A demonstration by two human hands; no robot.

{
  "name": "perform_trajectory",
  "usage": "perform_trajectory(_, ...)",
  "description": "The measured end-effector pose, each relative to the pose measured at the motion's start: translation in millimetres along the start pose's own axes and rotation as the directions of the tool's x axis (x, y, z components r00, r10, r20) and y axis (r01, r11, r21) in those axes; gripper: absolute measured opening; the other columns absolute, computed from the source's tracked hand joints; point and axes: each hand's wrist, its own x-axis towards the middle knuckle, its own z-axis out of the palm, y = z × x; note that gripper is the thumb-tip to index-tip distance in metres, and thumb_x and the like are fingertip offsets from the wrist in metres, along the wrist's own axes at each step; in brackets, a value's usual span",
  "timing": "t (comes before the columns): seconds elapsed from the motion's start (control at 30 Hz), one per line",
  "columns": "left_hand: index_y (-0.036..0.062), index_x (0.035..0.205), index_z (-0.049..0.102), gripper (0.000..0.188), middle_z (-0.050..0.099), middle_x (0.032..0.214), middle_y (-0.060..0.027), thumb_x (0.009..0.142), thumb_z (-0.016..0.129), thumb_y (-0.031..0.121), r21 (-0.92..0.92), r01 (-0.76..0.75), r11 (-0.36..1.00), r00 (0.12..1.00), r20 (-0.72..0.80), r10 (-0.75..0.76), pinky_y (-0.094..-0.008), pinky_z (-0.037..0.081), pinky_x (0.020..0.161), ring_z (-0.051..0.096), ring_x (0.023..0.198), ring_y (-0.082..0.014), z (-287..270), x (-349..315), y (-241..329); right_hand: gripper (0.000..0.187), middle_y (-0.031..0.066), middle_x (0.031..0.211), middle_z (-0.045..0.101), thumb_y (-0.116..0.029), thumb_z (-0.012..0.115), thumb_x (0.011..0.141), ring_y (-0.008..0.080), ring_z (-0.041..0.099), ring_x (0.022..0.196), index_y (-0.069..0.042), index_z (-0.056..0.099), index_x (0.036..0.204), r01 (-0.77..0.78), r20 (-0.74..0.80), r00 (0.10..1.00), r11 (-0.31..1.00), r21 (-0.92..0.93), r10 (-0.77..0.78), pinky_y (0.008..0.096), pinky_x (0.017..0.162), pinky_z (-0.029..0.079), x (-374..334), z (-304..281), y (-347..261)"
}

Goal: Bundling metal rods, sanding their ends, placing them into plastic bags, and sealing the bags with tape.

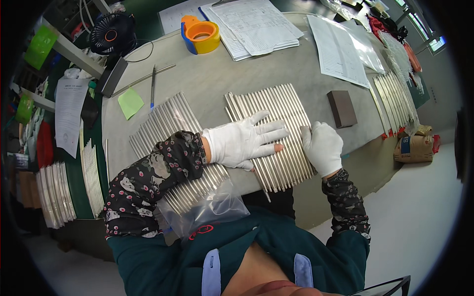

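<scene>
A row of thin silver metal rods lies side by side on the grey table in front of me. My left hand, in a white glove with bare fingertips showing, rests flat across these rods with its fingers spread. At the row's right edge is my right hand, also gloved in white; its fingers are curled in, and whatever they may hold is hidden. Under my left forearm, a second batch of rods lies partly inside a clear plastic bag.
A dark brown block sits right of the rods. Farther back are a yellow-and-blue tape dispenser, stacked papers, a blue pen and a green note. More rods lie at the far right; bundled rods are at left.
</scene>
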Motion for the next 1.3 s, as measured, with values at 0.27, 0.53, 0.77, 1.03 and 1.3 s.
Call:
perform_trajectory(0.27, 0.0067, 0.128, 0.035, 0.097, 0.038, 0.125, -0.0184, 0.050, 0.073, 0.051, -0.104, -0.145, 0.984, 0.989, -0.037, 0.141, -0.0503, 0.025, 0.099, 0.035, 0.118, -0.0330, -11.6, 31.4, 5.2, 0.015, 0.0098, 0.064, 0.052, -0.021, 0.054, 0.076, 0.0288, 0.054, 0.059, -0.006, 0.052, 0.073, 0.202, 0.046, 0.974, 0.947, 0.249, -0.220, 0.0379, 0.051, 0.043, -45.6, -10.0, -37.8)
perform_trajectory(0.53, 0.0060, 0.118, 0.046, 0.090, 0.047, 0.096, -0.0102, 0.046, 0.072, 0.053, -0.106, -0.197, 0.975, 0.978, 0.041, 0.202, -0.0438, 0.032, 0.092, 0.046, 0.094, -0.0272, -10.5, 24.1, 22.3, 0.039, 0.0147, 0.083, 0.062, -0.037, 0.055, 0.079, 0.0233, 0.062, 0.068, 0.001, 0.057, 0.090, -0.485, 0.745, 0.555, 0.585, 0.650, -0.369, 0.0309, 0.053, 0.048, -92.0, -8.0, -10.4)
perform_trajectory(0.77, 0.0076, 0.111, 0.048, 0.072, 0.048, 0.087, -0.0075, 0.053, 0.069, 0.045, -0.003, -0.236, 0.972, 0.972, 0.000, 0.236, -0.0385, 0.037, 0.080, 0.049, 0.085, -0.0240, -9.3, 32.9, 32.3, 0.053, 0.0223, 0.100, 0.058, -0.034, 0.053, 0.078, 0.0294, 0.060, 0.088, 0.007, 0.049, 0.112, -0.841, 0.428, 0.527, -0.375, 0.391, -0.734, 0.0351, 0.075, 0.049, -96.1, -1.5, -29.2)
perform_trajectory(1.03, 0.0112, 0.092, 0.052, 0.030, 0.052, 0.069, -0.0052, 0.065, 0.062, 0.020, -0.037, -0.027, 0.999, 0.950, -0.313, 0.014, -0.0358, 0.043, 0.055, 0.056, 0.065, -0.0239, -31.0, 63.8, 53.1, 0.066, 0.0244, 0.077, 0.060, -0.051, 0.054, 0.072, 0.0333, 0.061, 0.061, 0.010, 0.052, 0.099, -0.677, 0.453, 0.582, -0.093, 0.730, -0.675, 0.0394, 0.055, 0.051, -69.3, -56.6, 13.4)
perform_trajectory(1.3, 0.0047, 0.101, 0.049, 0.044, 0.056, 0.087, -0.0087, 0.062, 0.069, 0.007, -0.488, 0.169, 0.856, 0.432, -0.744, -0.510, -0.0296, 0.047, 0.066, 0.059, 0.074, -0.0208, -60.3, 38.7, 45.7, 0.054, 0.0065, 0.078, 0.060, -0.054, 0.040, 0.087, 0.0121, 0.058, 0.065, -0.002, 0.055, 0.087, -0.361, 0.332, 0.813, 0.034, 0.932, -0.479, 0.0191, 0.062, 0.044, -0.2, -137.2, -14.9)
